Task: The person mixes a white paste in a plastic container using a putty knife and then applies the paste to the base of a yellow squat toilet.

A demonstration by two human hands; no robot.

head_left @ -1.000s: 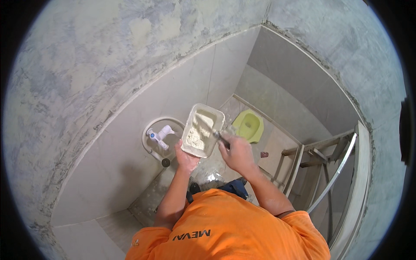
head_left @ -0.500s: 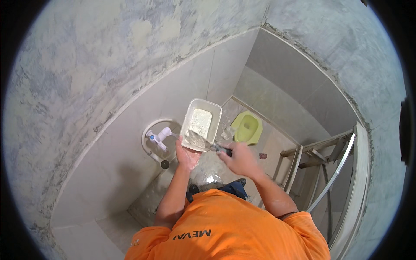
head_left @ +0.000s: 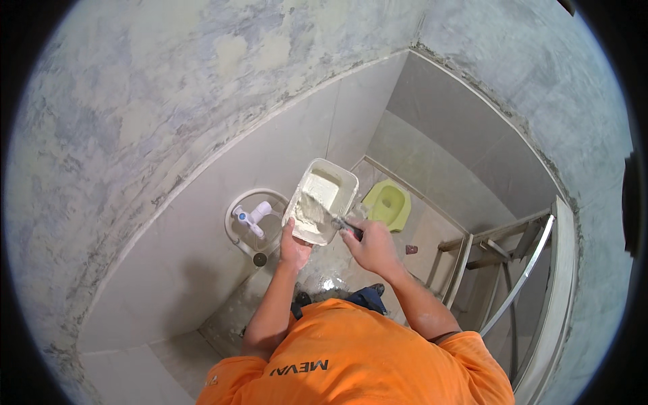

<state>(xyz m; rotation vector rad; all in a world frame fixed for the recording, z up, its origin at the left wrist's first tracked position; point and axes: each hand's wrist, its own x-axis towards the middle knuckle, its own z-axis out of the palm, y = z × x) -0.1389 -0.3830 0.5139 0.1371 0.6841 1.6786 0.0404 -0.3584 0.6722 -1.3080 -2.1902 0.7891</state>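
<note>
The left hand (head_left: 295, 250) grips a white tub (head_left: 345, 197) of pale putty (head_left: 329, 191) at its near end; the right hand (head_left: 376, 250) clasps a putty knife (head_left: 337, 221), blade inside.

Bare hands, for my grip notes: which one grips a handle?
The right hand, gripping the black-handled metal scraper; the left hand holds the white rectangular plastic tub.

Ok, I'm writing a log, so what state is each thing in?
Tub: open, holding paste
Paste: pale, unevenly spread
Scraper: blade inside the tub
Left hand: gripping the tub
Right hand: closed around the scraper's handle
Tap: fitted; on or off unclear
Squat toilet: uncovered
Floor: shiny in places
</note>
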